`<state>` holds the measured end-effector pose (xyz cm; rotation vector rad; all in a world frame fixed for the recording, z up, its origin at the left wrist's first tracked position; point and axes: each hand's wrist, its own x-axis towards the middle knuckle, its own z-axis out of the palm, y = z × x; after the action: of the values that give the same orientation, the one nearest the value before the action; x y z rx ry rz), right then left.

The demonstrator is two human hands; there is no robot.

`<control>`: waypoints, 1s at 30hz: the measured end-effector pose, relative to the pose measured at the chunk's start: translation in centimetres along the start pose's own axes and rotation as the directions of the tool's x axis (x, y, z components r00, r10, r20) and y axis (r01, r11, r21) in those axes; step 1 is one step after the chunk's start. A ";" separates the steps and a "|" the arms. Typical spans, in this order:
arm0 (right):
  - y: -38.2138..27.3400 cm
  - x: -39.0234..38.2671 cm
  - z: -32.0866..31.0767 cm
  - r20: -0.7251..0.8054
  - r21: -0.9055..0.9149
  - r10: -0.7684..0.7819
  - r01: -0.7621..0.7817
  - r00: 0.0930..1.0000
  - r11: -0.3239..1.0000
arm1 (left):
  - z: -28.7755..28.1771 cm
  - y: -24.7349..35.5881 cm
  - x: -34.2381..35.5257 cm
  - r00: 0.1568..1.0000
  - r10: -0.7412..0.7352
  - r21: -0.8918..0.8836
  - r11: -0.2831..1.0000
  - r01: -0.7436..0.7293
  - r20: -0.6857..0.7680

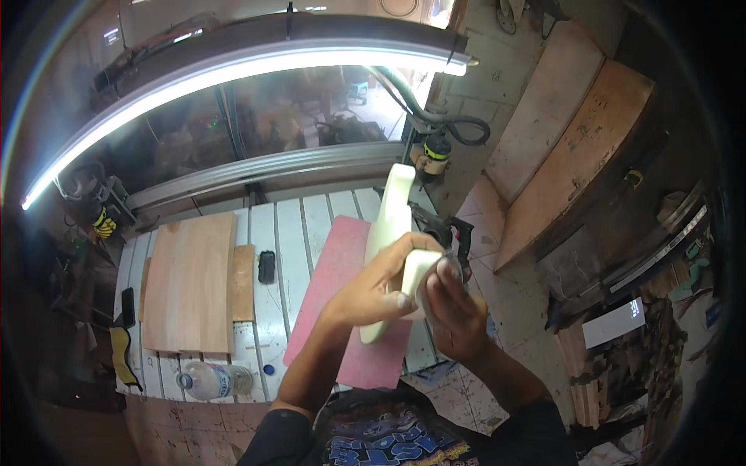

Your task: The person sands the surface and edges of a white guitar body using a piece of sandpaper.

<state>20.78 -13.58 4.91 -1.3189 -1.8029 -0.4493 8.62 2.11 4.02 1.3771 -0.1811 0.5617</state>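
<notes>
A pale cream, irregularly shaped piece (386, 227) is held up above a pink sheet (317, 295) on the slatted bench. My left hand (382, 281) grips the piece around its near part, with fingers over its top and thumb below. My right hand (454, 304) has its fingers closed on a thin greyish item at the near end of the piece; I cannot make out what that item is. Behind the piece, a dark power tool (458, 242) lies at the bench's right side, partly hidden by the piece and my hands.
The slatted bench (272, 217) holds wooden boards (188, 283), a black rectangular object (266, 266), a plastic bottle (214, 380) and a blue cap (269, 369). A lit tube (249, 58) spans above the back. Large panels (575, 167) lean at the right, over scrap wood (590, 373).
</notes>
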 end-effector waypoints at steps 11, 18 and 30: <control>1.4 -0.6 3.0 -0.064 0.051 -0.043 0.046 0.997 0.998 | 0.7 -1.1 1.3 0.907 0.192 0.221 0.969 -0.113 -0.376; 0.8 0.0 4.5 -0.144 0.061 0.026 -0.017 0.989 0.998 | -0.4 -2.1 1.3 0.906 0.129 0.001 0.990 -0.140 -0.403; 0.5 1.6 3.0 -0.078 0.138 0.105 -0.093 0.991 0.986 | 0.3 -1.1 1.0 0.884 0.213 0.189 0.971 -0.146 -0.416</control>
<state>19.81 -10.32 4.33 -1.2708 -1.6599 -0.3196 10.02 2.00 3.58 1.3536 0.1004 1.0433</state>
